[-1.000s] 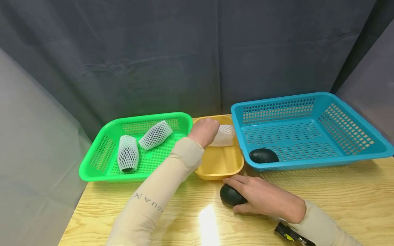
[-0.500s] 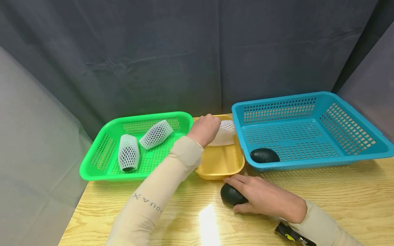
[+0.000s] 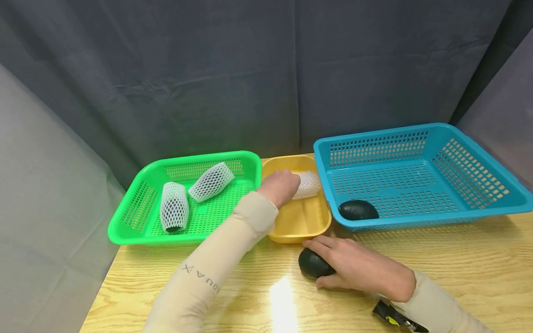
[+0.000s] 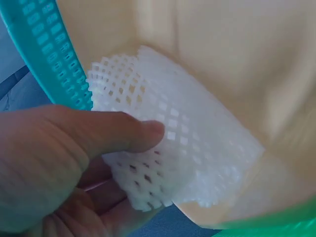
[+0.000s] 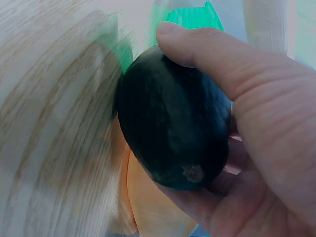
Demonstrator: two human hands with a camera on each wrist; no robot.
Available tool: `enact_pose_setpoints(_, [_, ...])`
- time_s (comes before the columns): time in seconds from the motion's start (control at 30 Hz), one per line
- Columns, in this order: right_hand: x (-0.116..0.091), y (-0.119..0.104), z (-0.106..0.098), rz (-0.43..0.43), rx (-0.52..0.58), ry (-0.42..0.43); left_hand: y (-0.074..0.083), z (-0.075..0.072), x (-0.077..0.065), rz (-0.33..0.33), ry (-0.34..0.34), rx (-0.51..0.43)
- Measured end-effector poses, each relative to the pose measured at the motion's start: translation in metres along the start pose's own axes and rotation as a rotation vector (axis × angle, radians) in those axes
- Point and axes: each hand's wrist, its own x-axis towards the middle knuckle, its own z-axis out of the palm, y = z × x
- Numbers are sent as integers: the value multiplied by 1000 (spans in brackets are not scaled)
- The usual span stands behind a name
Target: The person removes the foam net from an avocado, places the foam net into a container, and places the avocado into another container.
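My left hand [image 3: 281, 187] is over the yellow bin [image 3: 297, 236] and pinches a white foam net sleeve [image 4: 192, 118] between thumb and fingers. In the left wrist view the sleeve looks flattened, with the thumb on top. My right hand [image 3: 358, 266] grips a dark green avocado [image 5: 173, 118] on the table in front of the bin. Its stem scar shows in the right wrist view, and the thumb and fingers are curled round its sides. Two netted avocados, one upright-lying [image 3: 174, 208] and one slanted [image 3: 211, 181], lie in the green basket [image 3: 183, 240].
A blue basket [image 3: 424, 219] stands at the right, with one bare avocado [image 3: 358, 210] in its near left corner. A black strap with a buckle [image 3: 395, 317] is at the right wrist. A dark curtain [image 3: 208, 78] hangs behind the wooden table [image 3: 250, 291].
The left hand first raised the sleeve's outer end a little, then lowered it and shifted slightly nearer and to the right. The right hand and its avocado stay in place.
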Motion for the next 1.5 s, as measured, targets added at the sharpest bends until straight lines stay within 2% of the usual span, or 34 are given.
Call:
enact_pose_setpoints(0.1, [0, 0, 0, -2, 6, 3, 0, 1, -2, -5, -52, -10])
enact_pose_setpoints(0.3, [-1, 0, 1, -7, 2, 13, 1, 3, -4, -3, -113, -3])
enact_pose_setpoints(0.5, [-1, 0, 1, 0, -12, 12, 4, 3, -7, -4, -243, 0])
enact_pose_setpoints(0.6, [-1, -1, 1, -3, -12, 18, 4, 2, -8, -9, -271, 12])
enact_pose_setpoints(0.9, [0, -1, 1, -3, -6, 7, 1, -2, -13, -1, -270, 33])
enact_pose_setpoints(0.93, [0, -1, 1, -2, -4, 5, -1, 4, -9, 4, -258, 33])
enact_pose_setpoints(1.13, [1, -1, 1, -10, 1, 10, -1, 4, -9, 10, -243, 57])
enact_pose_setpoints(1.17, [1, -1, 0, -13, 3, 14, 1, -2, -13, 11, -249, 64])
enact_pose_setpoints(1.5, [1, 0, 0, -14, 13, 7, 0, -8, -9, 20, -211, 38])
